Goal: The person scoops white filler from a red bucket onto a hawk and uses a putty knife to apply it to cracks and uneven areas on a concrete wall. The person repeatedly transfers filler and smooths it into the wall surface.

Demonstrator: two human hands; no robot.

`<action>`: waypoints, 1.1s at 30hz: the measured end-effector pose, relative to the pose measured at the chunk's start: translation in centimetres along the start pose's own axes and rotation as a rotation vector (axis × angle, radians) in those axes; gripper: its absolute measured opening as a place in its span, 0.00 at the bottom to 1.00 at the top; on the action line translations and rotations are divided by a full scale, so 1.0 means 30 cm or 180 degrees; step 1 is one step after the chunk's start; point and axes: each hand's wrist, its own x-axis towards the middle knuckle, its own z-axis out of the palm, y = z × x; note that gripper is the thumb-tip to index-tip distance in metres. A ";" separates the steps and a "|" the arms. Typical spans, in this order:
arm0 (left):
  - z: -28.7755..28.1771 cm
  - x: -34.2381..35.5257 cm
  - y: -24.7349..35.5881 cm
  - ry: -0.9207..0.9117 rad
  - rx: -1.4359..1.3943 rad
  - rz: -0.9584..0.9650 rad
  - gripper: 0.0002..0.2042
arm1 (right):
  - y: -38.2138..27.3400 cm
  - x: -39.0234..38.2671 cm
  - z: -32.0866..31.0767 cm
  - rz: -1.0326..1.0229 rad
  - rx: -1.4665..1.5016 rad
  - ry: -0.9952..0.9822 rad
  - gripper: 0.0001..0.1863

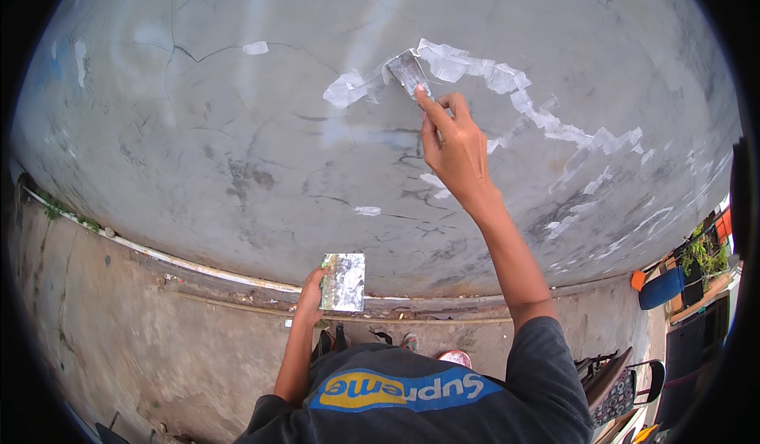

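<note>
My right hand point(454, 139) grips a putty knife point(407, 73), its index finger stretched along the blade. The blade lies against the grey wall point(277, 143), at a gap in a jagged line of white filler point(499, 76). Left of the blade is another white patch point(346, 89), with a thin crack running further left. Lower down, near my body, my left hand point(311, 292) holds a flat rectangular board point(343, 282) by its left edge. White and greyish smears cover the board.
A white pipe point(182, 260) runs along the wall's foot above a concrete floor point(142, 325). At right are a blue chair point(662, 288), a potted plant point(704, 255) and a patterned chair point(613, 396). A round reddish container point(455, 358) stands by my feet.
</note>
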 end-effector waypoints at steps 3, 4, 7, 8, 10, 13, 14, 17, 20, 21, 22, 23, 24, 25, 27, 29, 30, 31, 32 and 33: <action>0.011 0.018 -0.009 0.0038 -0.0035 0.0006 0.18 | 0.002 -0.024 0.001 0.0160 -0.0186 -0.0130 0.23; 0.004 0.022 -0.016 0.0105 -0.0070 0.0023 0.17 | -0.002 -0.044 -0.007 0.0279 -0.0179 -0.0183 0.22; -0.011 0.028 -0.031 0.0074 -0.0124 0.0036 0.17 | -0.014 -0.071 -0.038 0.0305 -0.0037 -0.0239 0.22; -0.014 0.032 -0.035 0.0042 -0.0161 0.0038 0.17 | -0.016 -0.071 -0.044 0.0258 0.0034 -0.0239 0.22; -0.005 0.037 -0.024 -0.0039 -0.0134 0.0039 0.17 | -0.005 -0.031 -0.042 -0.0169 0.0225 -0.0121 0.22; 0.025 0.045 -0.012 0.0029 -0.0086 0.0016 0.17 | 0.027 0.025 -0.018 -0.0387 0.0316 0.0028 0.22; 0.034 0.048 -0.009 0.0083 -0.0071 0.0005 0.17 | 0.041 0.032 -0.008 -0.0391 0.0315 0.0072 0.22; 0.028 0.077 -0.036 0.0235 -0.0061 -0.0075 0.18 | 0.108 0.036 0.027 -0.0432 0.0394 0.0168 0.21; 0.031 0.062 -0.041 0.0262 -0.0048 -0.0087 0.18 | 0.090 -0.010 0.044 -0.0088 0.0291 0.0237 0.21; 0.020 0.051 -0.040 0.0180 -0.0056 -0.0073 0.18 | 0.084 -0.027 0.046 -0.0018 0.0303 0.0196 0.21; 0.009 0.046 -0.033 0.0096 -0.0064 -0.0062 0.18 | 0.080 -0.040 0.039 0.0052 0.0311 0.0155 0.20; -0.001 0.036 -0.030 0.0009 -0.0072 -0.0052 0.18 | 0.075 -0.053 0.029 0.0122 0.0316 0.0113 0.20; 0.004 0.026 -0.022 0.0057 -0.0093 -0.0030 0.18 | 0.072 -0.058 0.013 0.0073 0.0238 0.0062 0.21; 0.012 0.009 -0.011 0.0104 -0.0112 -0.0009 0.18 | 0.065 -0.064 -0.006 0.0025 0.0159 0.0013 0.21; 0.015 -0.001 -0.005 0.0082 -0.0150 0.0045 0.18 | 0.038 -0.034 -0.049 -0.0042 0.0015 -0.0048 0.21; 0.010 0.001 0.002 0.0271 -0.0104 0.0013 0.18 | -0.022 0.011 -0.062 -0.0066 -0.0049 -0.0054 0.20; 0.010 0.002 -0.001 0.0346 -0.0073 -0.0037 0.17 | -0.032 0.022 -0.054 -0.0069 -0.0107 -0.0096 0.20; 0.003 0.017 -0.013 0.0190 -0.0102 -0.0029 0.17 | -0.038 0.039 -0.042 -0.0070 -0.0164 -0.0138 0.20; -0.010 0.043 -0.031 0.0035 -0.0130 -0.0023 0.17 | -0.038 0.047 -0.038 -0.0070 -0.0221 -0.0180 0.21; -0.012 0.039 -0.034 -0.0092 -0.0169 -0.0029 0.17 | -0.040 0.035 -0.036 0.0027 -0.0303 -0.0212 0.20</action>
